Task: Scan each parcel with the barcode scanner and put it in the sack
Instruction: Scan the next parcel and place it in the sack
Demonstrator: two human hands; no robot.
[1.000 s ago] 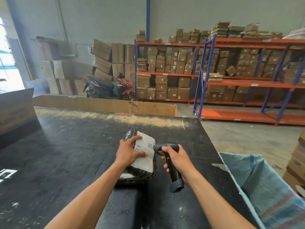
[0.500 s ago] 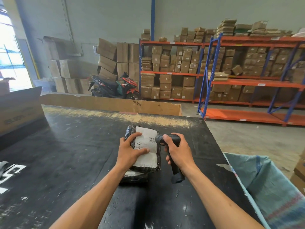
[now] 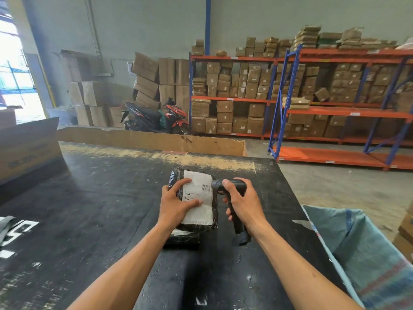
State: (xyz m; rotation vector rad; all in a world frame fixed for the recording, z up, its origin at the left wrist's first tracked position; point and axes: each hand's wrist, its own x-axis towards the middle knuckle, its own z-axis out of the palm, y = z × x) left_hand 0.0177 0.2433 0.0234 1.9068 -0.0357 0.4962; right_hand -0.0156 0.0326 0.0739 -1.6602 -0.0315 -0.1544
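Observation:
A black plastic-wrapped parcel (image 3: 207,213) with a white label facing up is held just above the black table (image 3: 89,209). My left hand (image 3: 176,204) grips its left side, thumb across the label. A second black parcel (image 3: 183,237) lies on the table under it, mostly hidden. My right hand (image 3: 242,200) is closed around the grip of a black barcode scanner (image 3: 237,224), whose head points left at the label's barcode. The pale blue woven sack (image 3: 362,249) stands open beside the table's right edge.
A cardboard wall (image 3: 152,139) lines the table's far edge and a cardboard box (image 3: 26,146) stands at the left. Flat labels (image 3: 15,229) lie on the table's left. Orange and blue racks (image 3: 312,104) full of boxes and a parked motorbike (image 3: 154,118) stand behind.
The parcel has tilted flatter so its label faces up more. The scanner's head has come closer to the label's right edge. The view has shifted slightly.

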